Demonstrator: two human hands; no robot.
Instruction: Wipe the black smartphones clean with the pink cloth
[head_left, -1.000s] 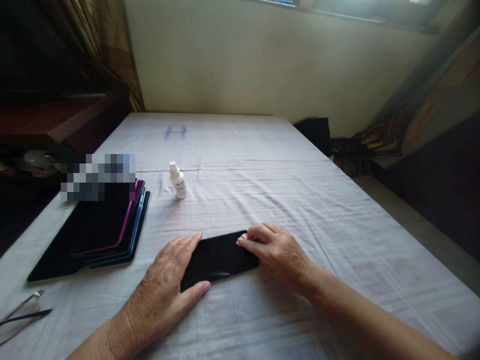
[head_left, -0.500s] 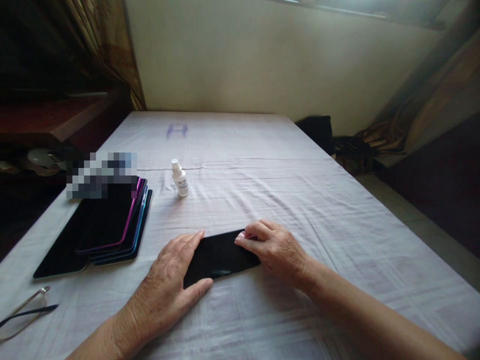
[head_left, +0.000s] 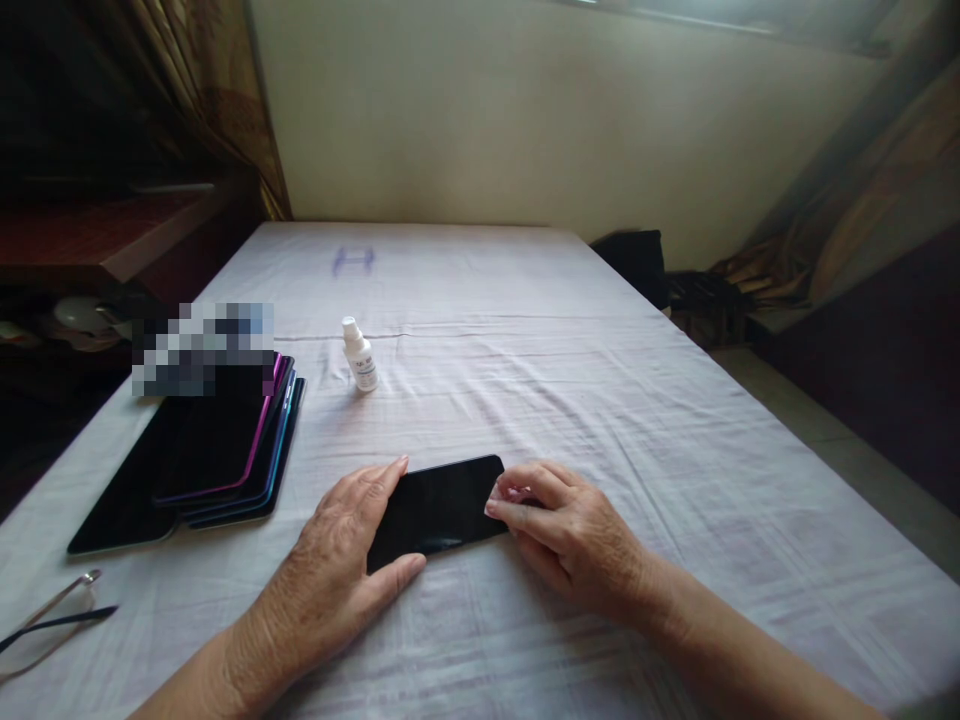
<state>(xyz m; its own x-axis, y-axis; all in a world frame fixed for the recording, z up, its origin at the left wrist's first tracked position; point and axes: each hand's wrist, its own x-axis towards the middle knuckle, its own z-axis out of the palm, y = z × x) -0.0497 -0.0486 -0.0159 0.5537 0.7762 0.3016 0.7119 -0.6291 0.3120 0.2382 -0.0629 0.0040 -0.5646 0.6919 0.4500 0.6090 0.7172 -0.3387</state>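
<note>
Bracing a black smartphone (head_left: 439, 508) on the white bedsheet (head_left: 570, 380), I am keeping my left hand (head_left: 337, 575) spread around its near-left end, thumb against the near edge and forefinger along the far one, flat rather than closed. My right hand (head_left: 559, 525) is resting at the phone's right end with the fingers curled and the fingertips (head_left: 496, 505) pinched at that short edge; whether they are nipping a film or only the edge, I cannot tell.

The phone is lying face up, flat, in the middle of the sheet just in front of me. I am judging it light, stiff and slippery across the glass, and fragile if it drops, so the long side edges look like the place to take hold, not the screen.

Counting what is lying around: one phone under my hands, a stack of dark devices (head_left: 217, 450) to the left, where I am making out about four coloured edges plus one larger slab beneath, one small white spray bottle (head_left: 360, 354) standing upright beyond, well apart, and one pair of spectacles (head_left: 49, 625) at the near-left corner.
</note>
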